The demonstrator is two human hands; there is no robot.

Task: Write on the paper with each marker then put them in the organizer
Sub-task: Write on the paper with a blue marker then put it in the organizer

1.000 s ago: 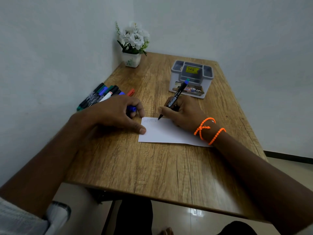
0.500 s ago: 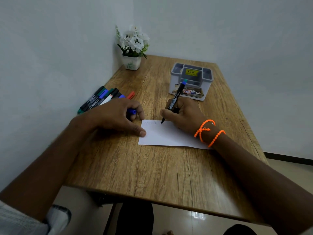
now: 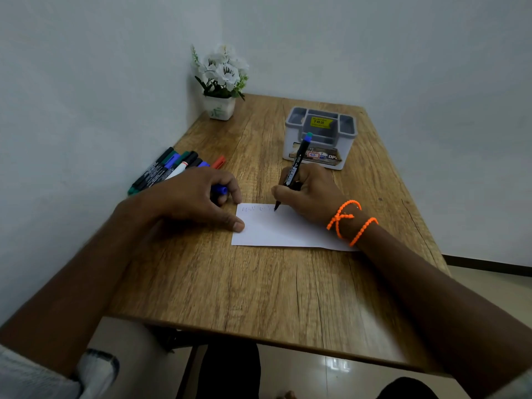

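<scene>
A white paper [image 3: 282, 230] lies on the wooden table [image 3: 259, 283], with faint writing along its top edge. My right hand [image 3: 311, 194] grips a black marker [image 3: 296, 165] with a blue end, its tip touching the paper. My left hand [image 3: 190, 197] curls round a blue marker cap [image 3: 220, 190], and its thumb presses the paper's left edge. Several markers [image 3: 169, 168] lie in a row behind my left hand, partly hidden by it. The grey organizer [image 3: 319, 139] stands behind my right hand with nothing in the compartments that show.
A white pot of white flowers [image 3: 221, 82] stands in the far left corner against the wall. Walls close off the table's left and far sides. The near table edge runs across the lower frame, with floor beyond it.
The marker tip has moved a little to the right along the top of the paper, leaving more faint writing. My left hand has stayed in place.
</scene>
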